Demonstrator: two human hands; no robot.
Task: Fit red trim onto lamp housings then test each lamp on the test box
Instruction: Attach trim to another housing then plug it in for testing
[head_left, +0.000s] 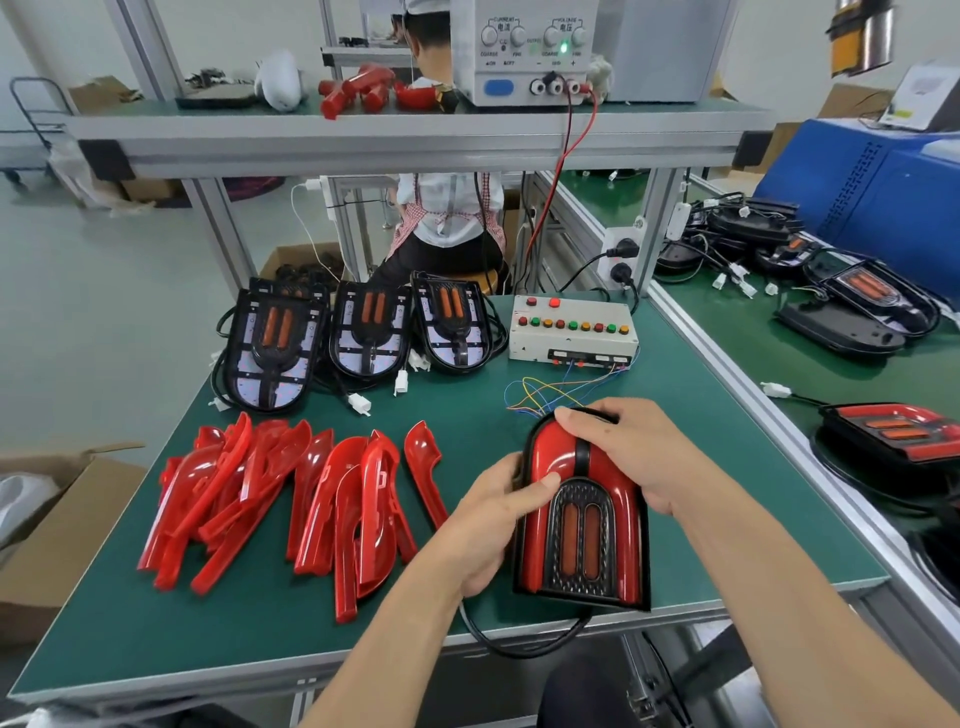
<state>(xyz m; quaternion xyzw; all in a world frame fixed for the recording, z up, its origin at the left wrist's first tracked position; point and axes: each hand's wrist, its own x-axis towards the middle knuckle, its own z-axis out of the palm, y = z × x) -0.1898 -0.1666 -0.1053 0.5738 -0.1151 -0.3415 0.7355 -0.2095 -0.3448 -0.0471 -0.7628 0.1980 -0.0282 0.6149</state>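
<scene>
A lamp housing with red trim (582, 514) on it lies near the green table's front edge. My left hand (493, 525) grips its left side, thumb pressing on the red trim. My right hand (628, 447) curls over its top right end. Loose red trim pieces (291, 499) lie in a heap to the left. Three bare housings (363, 332) stand in a row at the back. The test box (571, 330), with coloured buttons and loose wires, sits at the back right.
A power supply (524, 52) stands on the upper shelf (415, 135), leads running down. Finished lamps (893, 431) and more housings (831, 291) lie on the right-hand bench. A cardboard box (52, 519) sits left of the table. A person sits behind the bench.
</scene>
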